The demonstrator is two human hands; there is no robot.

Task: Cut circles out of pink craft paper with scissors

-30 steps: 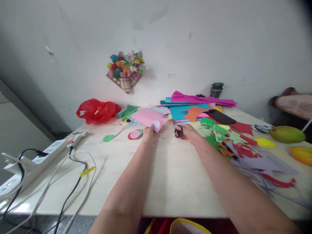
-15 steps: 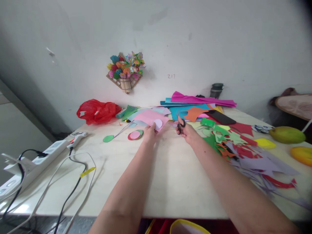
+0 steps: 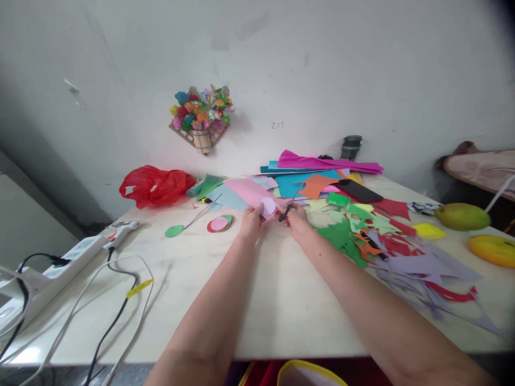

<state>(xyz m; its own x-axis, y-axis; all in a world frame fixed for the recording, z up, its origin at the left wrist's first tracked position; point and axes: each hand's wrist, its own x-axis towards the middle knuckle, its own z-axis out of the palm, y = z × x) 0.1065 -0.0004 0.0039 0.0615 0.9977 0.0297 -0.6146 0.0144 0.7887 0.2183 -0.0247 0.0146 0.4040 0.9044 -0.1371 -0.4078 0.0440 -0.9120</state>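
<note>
My left hand (image 3: 250, 221) pinches a pink paper sheet (image 3: 250, 191) with a pale lilac circle (image 3: 268, 206) lying on its near corner. My right hand (image 3: 296, 221) is closed round black-handled scissors (image 3: 288, 207), blades pointing up and away, right beside the pink sheet's edge. Both hands meet over the middle of the pale wooden table (image 3: 257, 284). A small stack of cut paper circles (image 3: 219, 223), pink on red and green, lies just left of my left hand.
Coloured paper sheets (image 3: 322, 171) are piled at the back, cut scraps (image 3: 374, 236) spread to the right. A red plastic bag (image 3: 155, 185), a green disc on a stick (image 3: 174, 231), a power strip (image 3: 60, 262) with cables lie left. Two mangoes (image 3: 461, 216) sit far right.
My right hand picked the scissors up off the table and brought them left to the pink sheet. My left hand lifted the sheet's corner slightly. The view shifted a little.
</note>
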